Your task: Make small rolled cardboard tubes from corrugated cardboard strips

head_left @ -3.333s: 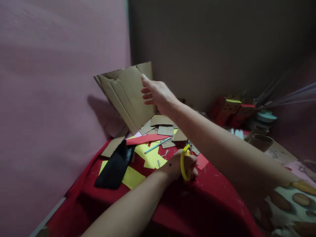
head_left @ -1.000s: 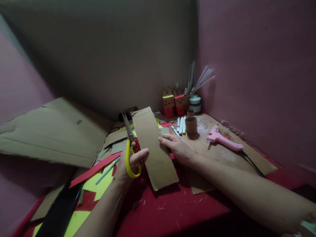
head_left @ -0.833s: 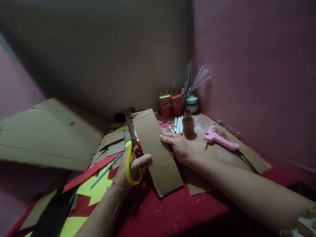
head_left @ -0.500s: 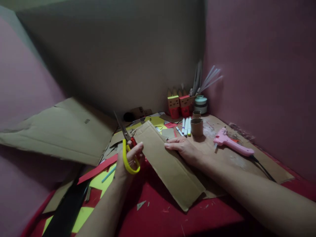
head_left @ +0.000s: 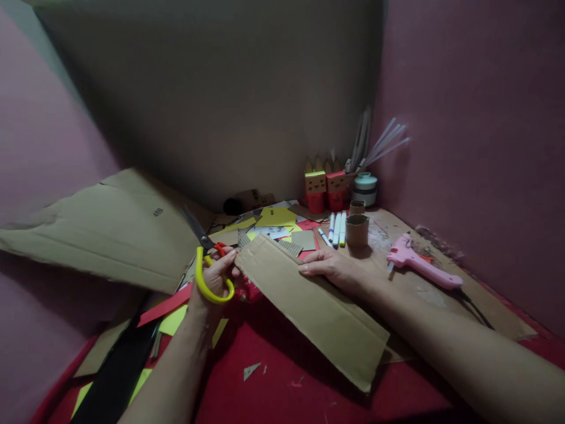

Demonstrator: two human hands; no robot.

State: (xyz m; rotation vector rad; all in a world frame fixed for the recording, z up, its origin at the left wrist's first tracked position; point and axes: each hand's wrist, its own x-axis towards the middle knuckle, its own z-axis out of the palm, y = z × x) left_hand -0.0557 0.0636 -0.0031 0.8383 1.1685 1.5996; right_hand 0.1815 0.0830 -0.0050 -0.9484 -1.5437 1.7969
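Note:
A pair of scissors with one yellow and one red handle loop (head_left: pixel 201 278) hangs on my left hand (head_left: pixel 217 272), its blades pointing up and away to the left. The thumb and fingertips of that hand are closed at the left corner of a long cardboard strip (head_left: pixel 309 306). Whether they pinch the corner or only touch it is hard to see. My right hand (head_left: pixel 331 268) grips the strip's far long edge, thumb on top and the other fingers partly hidden. The strip is tilted above the red cloth (head_left: pixel 265 394), its near end lying toward the lower right.
To the right lies a pink glue gun (head_left: pixel 421 262) with its cord. Behind are cardboard rolls (head_left: pixel 357 231), markers (head_left: pixel 338 228), two decorated red holders (head_left: pixel 315 191) and a teal jar (head_left: pixel 365 188). A large cardboard sheet (head_left: pixel 115 235) leans at left. Paper scraps (head_left: pixel 277 217) cover the back.
The strip has turned, its near end swinging right. My left hand has moved left with the scissors, its fingertips now at the strip's corner. My right hand keeps its grip.

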